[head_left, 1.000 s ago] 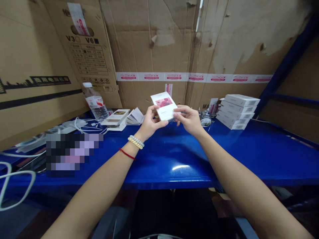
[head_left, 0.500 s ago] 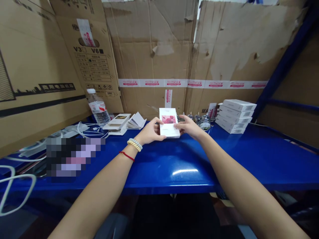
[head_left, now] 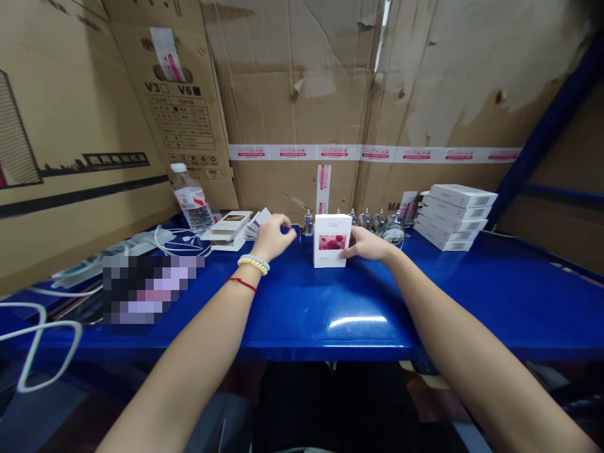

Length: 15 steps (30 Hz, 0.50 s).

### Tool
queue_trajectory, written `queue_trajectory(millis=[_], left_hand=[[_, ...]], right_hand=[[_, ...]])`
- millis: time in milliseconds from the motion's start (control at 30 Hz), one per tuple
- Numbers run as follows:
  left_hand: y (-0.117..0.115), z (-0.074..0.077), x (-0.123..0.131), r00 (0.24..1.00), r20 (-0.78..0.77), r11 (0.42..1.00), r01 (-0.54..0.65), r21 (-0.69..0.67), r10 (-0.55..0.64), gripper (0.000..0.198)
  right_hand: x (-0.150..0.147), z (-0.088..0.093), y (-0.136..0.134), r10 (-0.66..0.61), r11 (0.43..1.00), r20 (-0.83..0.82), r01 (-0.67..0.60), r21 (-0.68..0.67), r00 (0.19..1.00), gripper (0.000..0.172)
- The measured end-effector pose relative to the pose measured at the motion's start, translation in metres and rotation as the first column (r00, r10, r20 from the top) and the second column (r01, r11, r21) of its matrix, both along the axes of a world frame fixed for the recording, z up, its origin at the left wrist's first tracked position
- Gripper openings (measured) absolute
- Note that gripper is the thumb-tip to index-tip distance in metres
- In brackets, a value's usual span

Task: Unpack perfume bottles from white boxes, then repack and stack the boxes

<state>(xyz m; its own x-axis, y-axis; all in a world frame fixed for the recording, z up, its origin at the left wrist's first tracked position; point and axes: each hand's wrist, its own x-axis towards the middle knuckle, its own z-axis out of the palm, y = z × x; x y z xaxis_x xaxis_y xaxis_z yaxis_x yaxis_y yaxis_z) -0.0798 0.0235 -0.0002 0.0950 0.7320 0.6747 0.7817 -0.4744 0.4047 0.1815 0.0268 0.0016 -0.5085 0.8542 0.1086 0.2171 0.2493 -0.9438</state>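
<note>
A small white box (head_left: 331,258) with a pink flower picture stands upright on the blue table. My right hand (head_left: 365,244) grips its right side, thumb on the front and fingers hidden behind. My left hand (head_left: 274,236) is off the box, its fingers loosely curled and apart, with nothing visible in them. Just beyond that hand lie white folded cards (head_left: 257,221), partly covered by it. Beside them are flat white cartons (head_left: 229,228). Several small glass bottles (head_left: 377,220) with pointed tops line the back, some hidden by the box.
A stack of white boxes (head_left: 453,217) stands at the right rear. On the left are a water bottle (head_left: 191,200), white cables (head_left: 42,330) and a pixelated patch (head_left: 151,292). Cardboard sheets (head_left: 292,113) wall the back of the blue table (head_left: 302,314).
My left hand has let go of the box and moved left toward the folded cards. The box, tilted back before, now stands upright with my right hand still on it.
</note>
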Motion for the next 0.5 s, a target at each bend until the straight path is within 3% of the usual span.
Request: queue_trajectory(millis=[67,167,333,500], left_hand=[[0.007,-0.001,-0.016,0.967,0.033,0.966,-0.255,0.051,0.254,0.020],[0.015,-0.007,-0.037,0.889,0.014,0.889,-0.458,0.004,0.457,0.033],[0.019,-0.017,-0.043,0.832,-0.038,0.827,-0.554,-0.093,0.553,0.029],[0.019,-0.016,-0.040,0.832,-0.038,0.830,-0.555,-0.057,0.554,0.019]], right_hand=[[0.001,-0.002,0.002,0.033,0.999,0.033,-0.033,0.006,0.999,0.051],[0.001,-0.003,0.003,0.055,0.998,0.071,-0.056,0.010,0.996,0.050],[0.001,-0.004,0.002,0.083,0.997,0.083,-0.083,0.000,0.993,0.050],[0.002,-0.001,-0.001,0.120,0.993,0.103,-0.120,-0.006,0.987,0.048]])
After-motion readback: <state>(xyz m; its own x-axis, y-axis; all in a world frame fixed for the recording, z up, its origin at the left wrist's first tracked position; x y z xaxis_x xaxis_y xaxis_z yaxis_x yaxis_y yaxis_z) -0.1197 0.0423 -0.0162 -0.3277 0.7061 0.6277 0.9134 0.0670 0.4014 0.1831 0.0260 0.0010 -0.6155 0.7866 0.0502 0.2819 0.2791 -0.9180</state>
